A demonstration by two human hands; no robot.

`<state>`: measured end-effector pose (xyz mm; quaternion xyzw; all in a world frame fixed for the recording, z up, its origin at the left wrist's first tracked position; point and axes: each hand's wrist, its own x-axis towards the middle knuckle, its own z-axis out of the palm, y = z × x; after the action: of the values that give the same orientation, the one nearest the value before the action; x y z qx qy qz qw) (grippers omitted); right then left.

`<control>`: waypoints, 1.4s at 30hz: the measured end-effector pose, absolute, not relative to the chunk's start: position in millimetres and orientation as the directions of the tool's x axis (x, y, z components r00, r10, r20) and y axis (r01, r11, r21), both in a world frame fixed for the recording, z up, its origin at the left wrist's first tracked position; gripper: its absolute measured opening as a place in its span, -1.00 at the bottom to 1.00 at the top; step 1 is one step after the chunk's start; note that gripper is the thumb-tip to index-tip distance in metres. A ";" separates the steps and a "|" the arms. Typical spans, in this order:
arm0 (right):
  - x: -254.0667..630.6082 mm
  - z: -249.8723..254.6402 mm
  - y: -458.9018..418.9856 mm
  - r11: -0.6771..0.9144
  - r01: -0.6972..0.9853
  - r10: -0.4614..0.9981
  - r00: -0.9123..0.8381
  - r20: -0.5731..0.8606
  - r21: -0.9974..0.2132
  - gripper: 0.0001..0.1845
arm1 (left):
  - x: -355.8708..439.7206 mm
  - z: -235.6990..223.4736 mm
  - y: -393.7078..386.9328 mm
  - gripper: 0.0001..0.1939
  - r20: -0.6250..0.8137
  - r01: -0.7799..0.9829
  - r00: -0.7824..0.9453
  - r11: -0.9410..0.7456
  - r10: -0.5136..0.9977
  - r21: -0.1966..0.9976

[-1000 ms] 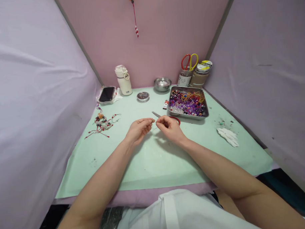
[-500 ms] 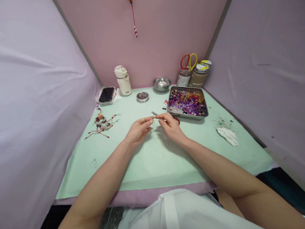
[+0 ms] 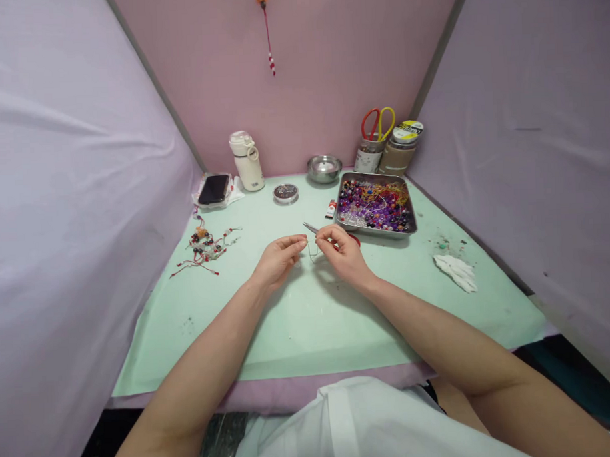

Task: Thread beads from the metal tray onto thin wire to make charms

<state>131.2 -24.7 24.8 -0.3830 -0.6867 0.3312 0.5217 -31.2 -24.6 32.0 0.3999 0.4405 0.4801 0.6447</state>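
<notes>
A thin, pale cord (image 3: pixel 312 253) hangs in a small loop between my two hands above the middle of the table. My left hand (image 3: pixel 281 259) pinches one part of it between thumb and fingertips. My right hand (image 3: pixel 342 254) is a short way to the right, its thumb and forefinger closed on another part. Just behind my right hand lie scissors (image 3: pixel 309 227); their blade tips and a bit of red handle show, while the hand covers the rest. Whether a tiny bead is in either pinch I cannot make out.
A metal tray (image 3: pixel 378 234) of beads and cords stands behind my right hand, beside a small red-and-white packet (image 3: pixel 330 209). Farther back are a round container (image 3: pixel 286 193), steel bowl (image 3: pixel 324 169) and bottle (image 3: pixel 247 165). Beaded strings (image 3: pixel 205 247) lie left, a white glove (image 3: pixel 455 272) right.
My hands have drawn slightly apart, the right one shifting a little to the right. The cord's loop between them shows more now. Everything else stays put.
</notes>
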 end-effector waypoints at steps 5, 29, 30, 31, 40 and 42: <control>130.1 26.2 -27.3 0.523 0.194 0.852 -0.110 0.512 -0.830 -0.88 | -29.8 34.5 -25.9 -0.68 -0.187 -0.241 0.116 0.210 0.975 0.947; 126.2 22.4 -30.0 0.227 0.003 0.887 -0.413 0.206 -0.974 -0.71 | -31.5 38.7 -29.8 -0.93 0.334 0.338 0.079 -0.341 0.939 0.877; 126.5 22.7 -29.7 0.237 0.059 0.892 -0.409 0.193 -0.970 -0.75 | -32.0 38.7 -29.4 -0.93 0.333 0.329 0.082 -0.341 0.939 0.881; 127.3 23.0 -28.8 0.256 0.112 0.901 -0.387 0.195 -0.960 -0.77 | -32.7 38.8 -28.8 -0.92 0.320 0.313 0.082 -0.330 0.944 0.891; 133.6 25.7 -21.4 0.316 0.216 0.926 -0.284 0.250 -0.924 -0.75 | -39.2 36.6 -22.9 -0.82 0.216 0.328 0.071 -0.227 0.974 0.917; 135.0 27.2 -21.1 0.323 0.260 0.933 -0.251 0.260 -0.910 -0.77 | -41.5 38.0 -22.3 -0.86 0.253 0.396 0.061 -0.256 0.965 0.881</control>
<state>135.0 -21.1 27.2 -0.4328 -0.6888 0.3887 0.4327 -41.5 -22.3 38.0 0.6550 0.5198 0.4463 0.3187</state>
